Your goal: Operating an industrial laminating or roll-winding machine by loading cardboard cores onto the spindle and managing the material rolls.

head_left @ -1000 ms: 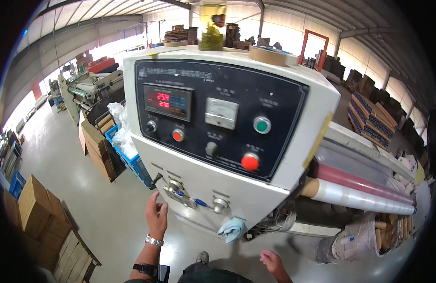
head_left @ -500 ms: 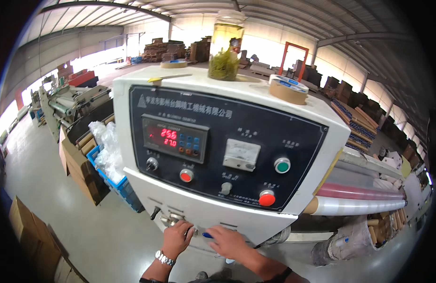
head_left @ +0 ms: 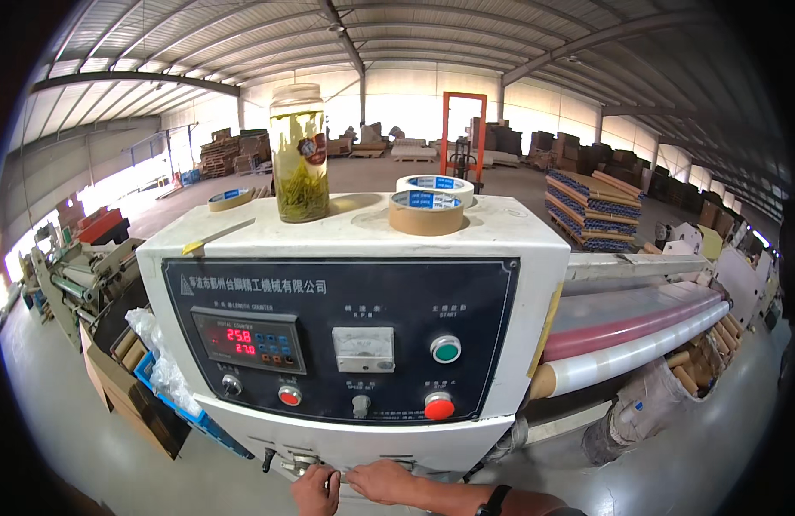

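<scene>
Below, both hands meet at the fittings (head_left: 298,464) under the cabinet (head_left: 346,447) of the machine. Left hand (head_left: 316,492): fingers curled against a metal fitting; whether it grips cannot be told. Right hand (head_left: 382,480): fingers bent, fingertips touching the cabinet's lower edge just beside the left hand, grip likewise unclear. Black panel (head_left: 337,340) above: red display (head_left: 249,340), meter (head_left: 363,348), green button (head_left: 446,348), two red buttons. Cabinet top: jar (head_left: 299,155), two tape rolls (head_left: 427,211). Right: long rolls (head_left: 638,331).
</scene>
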